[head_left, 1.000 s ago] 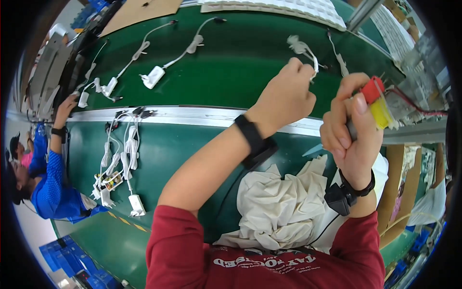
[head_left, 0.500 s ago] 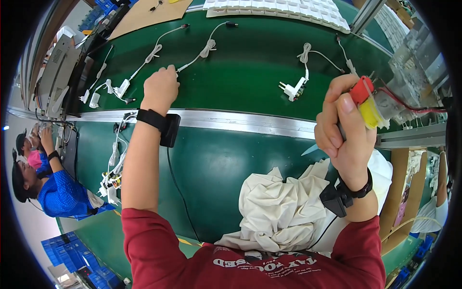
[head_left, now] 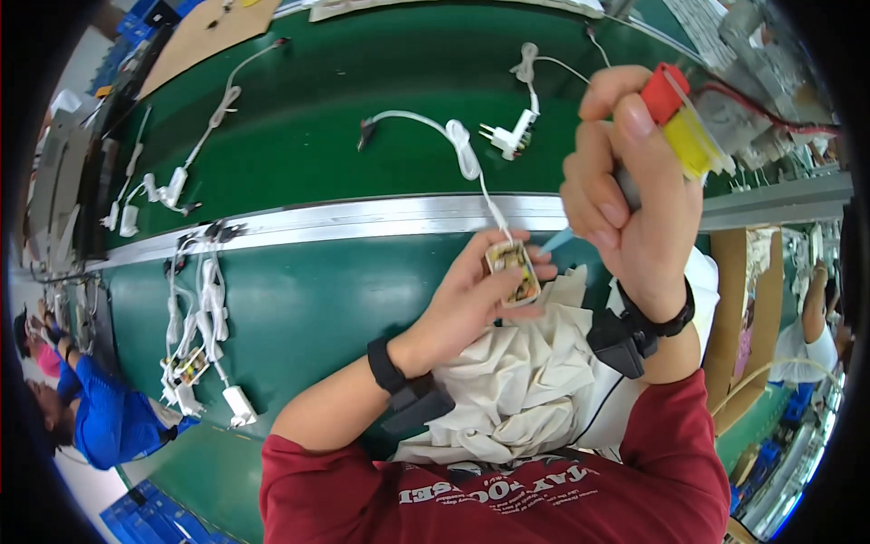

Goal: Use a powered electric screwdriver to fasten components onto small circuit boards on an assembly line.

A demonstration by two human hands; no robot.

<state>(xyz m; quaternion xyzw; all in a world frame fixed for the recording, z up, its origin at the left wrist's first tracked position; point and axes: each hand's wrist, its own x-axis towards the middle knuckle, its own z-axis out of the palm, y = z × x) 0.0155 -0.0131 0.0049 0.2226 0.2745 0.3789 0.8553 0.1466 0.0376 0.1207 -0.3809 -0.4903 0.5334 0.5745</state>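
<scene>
The left hand grips an open charger unit; the right hand clasps a red-and-yellow tool. White cables litter the green surface

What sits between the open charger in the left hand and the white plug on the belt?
In the head view, the silver rail and a stretch of white cable.

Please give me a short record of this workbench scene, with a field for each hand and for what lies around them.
Left hand: holds a small open charger unit, its circuit board showing, white cable attached.
Right hand: raised, closed on a tool with a red and yellow end.
Under the hands: crumpled cream cloth.
Surface: green conveyor belt with a metal rail across it.
On the belt: a white plug with cable; more white chargers at left.
Nearby: a person in blue, lower left.
</scene>
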